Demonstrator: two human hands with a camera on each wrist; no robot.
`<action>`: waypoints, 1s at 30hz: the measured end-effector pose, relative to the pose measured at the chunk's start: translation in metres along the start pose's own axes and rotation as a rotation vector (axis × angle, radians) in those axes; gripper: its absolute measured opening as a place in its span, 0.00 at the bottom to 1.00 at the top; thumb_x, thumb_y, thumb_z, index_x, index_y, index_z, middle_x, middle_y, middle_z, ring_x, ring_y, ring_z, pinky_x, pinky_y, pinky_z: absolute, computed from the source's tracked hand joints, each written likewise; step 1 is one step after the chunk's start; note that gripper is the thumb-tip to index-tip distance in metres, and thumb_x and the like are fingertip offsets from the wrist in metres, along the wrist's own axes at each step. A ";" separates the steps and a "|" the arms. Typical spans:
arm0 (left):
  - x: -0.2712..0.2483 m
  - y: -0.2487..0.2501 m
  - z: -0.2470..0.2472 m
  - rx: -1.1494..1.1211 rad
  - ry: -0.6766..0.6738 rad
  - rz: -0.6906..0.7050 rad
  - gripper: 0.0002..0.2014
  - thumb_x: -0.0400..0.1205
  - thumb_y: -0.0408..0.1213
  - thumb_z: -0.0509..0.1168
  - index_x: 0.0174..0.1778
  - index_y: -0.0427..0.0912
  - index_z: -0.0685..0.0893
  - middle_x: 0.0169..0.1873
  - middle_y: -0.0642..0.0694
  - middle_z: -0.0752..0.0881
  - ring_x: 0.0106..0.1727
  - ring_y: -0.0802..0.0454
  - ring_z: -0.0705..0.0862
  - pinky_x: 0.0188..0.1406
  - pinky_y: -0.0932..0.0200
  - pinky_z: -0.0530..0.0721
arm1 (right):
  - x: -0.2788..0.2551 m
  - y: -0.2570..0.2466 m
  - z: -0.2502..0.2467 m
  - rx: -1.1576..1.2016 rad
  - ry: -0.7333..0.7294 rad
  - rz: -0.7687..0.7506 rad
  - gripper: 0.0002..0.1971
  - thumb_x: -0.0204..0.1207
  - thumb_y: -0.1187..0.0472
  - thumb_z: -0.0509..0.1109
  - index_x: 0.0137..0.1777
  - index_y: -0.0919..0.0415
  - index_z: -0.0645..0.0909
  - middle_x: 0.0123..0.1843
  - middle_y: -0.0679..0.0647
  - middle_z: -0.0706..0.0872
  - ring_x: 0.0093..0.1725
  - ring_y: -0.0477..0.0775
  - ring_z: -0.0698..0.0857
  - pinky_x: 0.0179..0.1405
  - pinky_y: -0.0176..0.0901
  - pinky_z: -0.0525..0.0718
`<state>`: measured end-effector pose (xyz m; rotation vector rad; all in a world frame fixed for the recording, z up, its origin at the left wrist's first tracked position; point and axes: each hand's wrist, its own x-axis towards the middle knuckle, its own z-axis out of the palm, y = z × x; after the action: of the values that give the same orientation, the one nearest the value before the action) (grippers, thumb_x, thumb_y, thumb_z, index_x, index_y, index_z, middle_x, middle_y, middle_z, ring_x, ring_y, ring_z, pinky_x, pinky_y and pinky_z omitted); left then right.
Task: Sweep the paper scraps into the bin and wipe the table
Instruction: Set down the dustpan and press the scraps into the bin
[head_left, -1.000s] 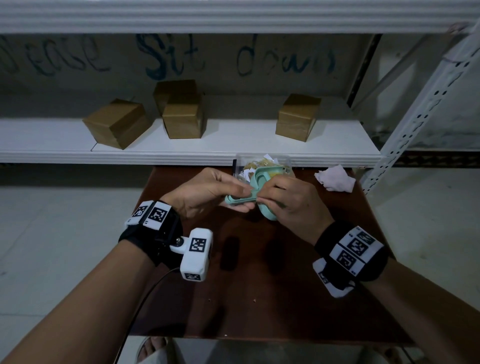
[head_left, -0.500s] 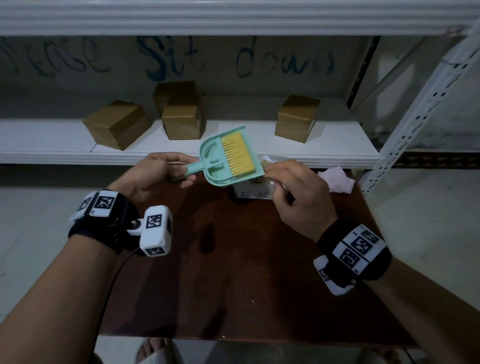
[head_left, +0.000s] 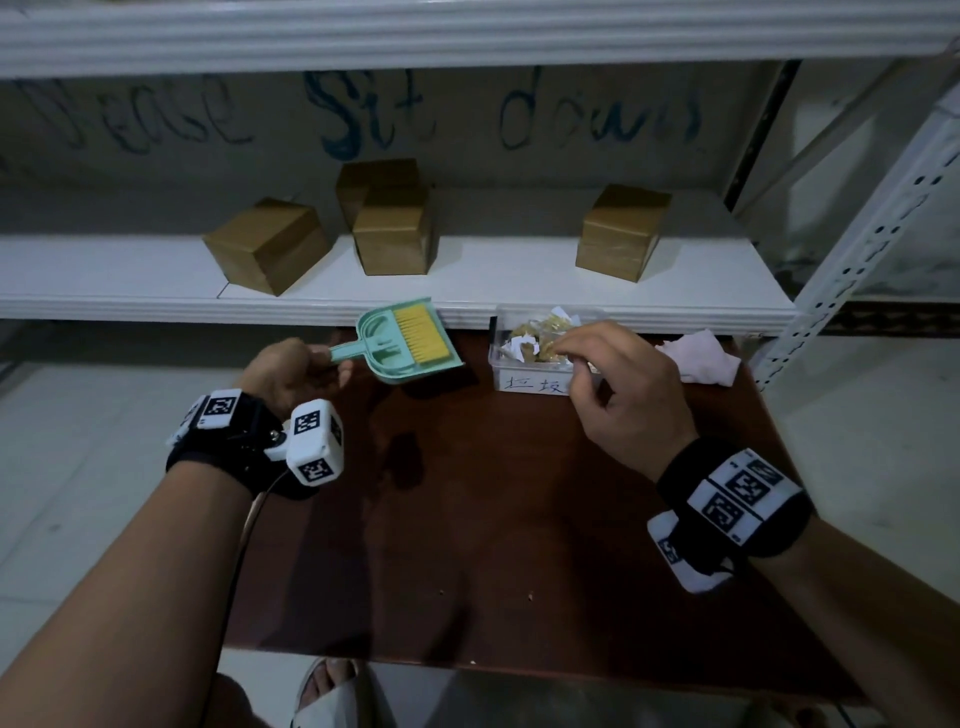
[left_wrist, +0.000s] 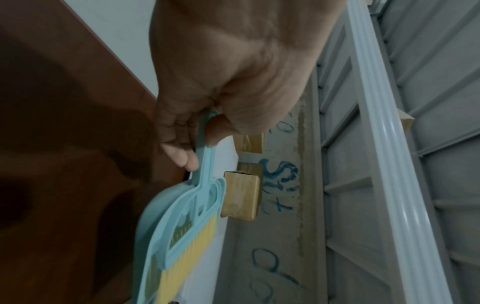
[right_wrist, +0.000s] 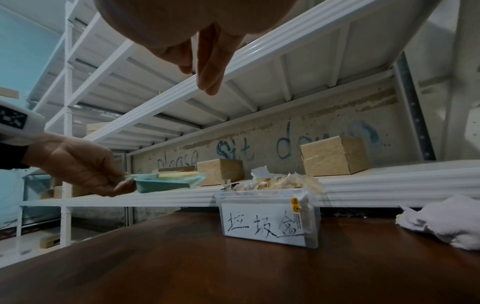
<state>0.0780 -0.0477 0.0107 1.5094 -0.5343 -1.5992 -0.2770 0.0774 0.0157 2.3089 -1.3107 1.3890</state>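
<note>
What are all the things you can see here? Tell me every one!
Dustpan: one, mint green, held in the air above the table's far left part.
Brush: one, green with yellow bristles, lying in the dustpan.
Bin: one, clear plastic with a white handwritten label, far side of the table.
Paper scraps: a heap, white and tan, inside the bin.
Cloth: one, white, crumpled, far right corner of the table.
Table: one, dark brown wood.
Boxes: four, brown cardboard, on the white shelf.
Shelf: white metal, behind the table.
Left hand: holds the dustpan's handle.
Right hand: above the bin, fingers loosely curled.
</note>
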 end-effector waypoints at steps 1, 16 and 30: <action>0.004 -0.002 -0.002 -0.007 0.019 -0.022 0.12 0.91 0.24 0.48 0.62 0.31 0.76 0.48 0.34 0.84 0.42 0.47 0.82 0.26 0.59 0.90 | 0.000 -0.001 0.000 0.005 -0.001 -0.004 0.12 0.77 0.77 0.67 0.55 0.69 0.89 0.53 0.60 0.91 0.56 0.61 0.90 0.60 0.53 0.88; 0.054 -0.026 -0.009 -0.001 0.124 0.018 0.25 0.85 0.41 0.70 0.75 0.33 0.78 0.65 0.30 0.86 0.45 0.43 0.92 0.32 0.55 0.92 | -0.007 0.004 0.002 -0.008 -0.095 -0.021 0.13 0.76 0.76 0.67 0.56 0.70 0.88 0.54 0.62 0.90 0.55 0.64 0.90 0.56 0.59 0.88; 0.044 -0.055 0.055 0.652 0.009 0.213 0.13 0.79 0.40 0.76 0.56 0.37 0.91 0.58 0.37 0.91 0.59 0.40 0.89 0.67 0.44 0.86 | -0.011 0.005 0.005 -0.060 -0.257 0.056 0.12 0.74 0.72 0.67 0.55 0.66 0.86 0.52 0.59 0.88 0.54 0.62 0.88 0.52 0.59 0.88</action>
<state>0.0135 -0.0658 -0.0487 1.8412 -1.2546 -1.3085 -0.2799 0.0785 0.0026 2.4921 -1.4741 1.0781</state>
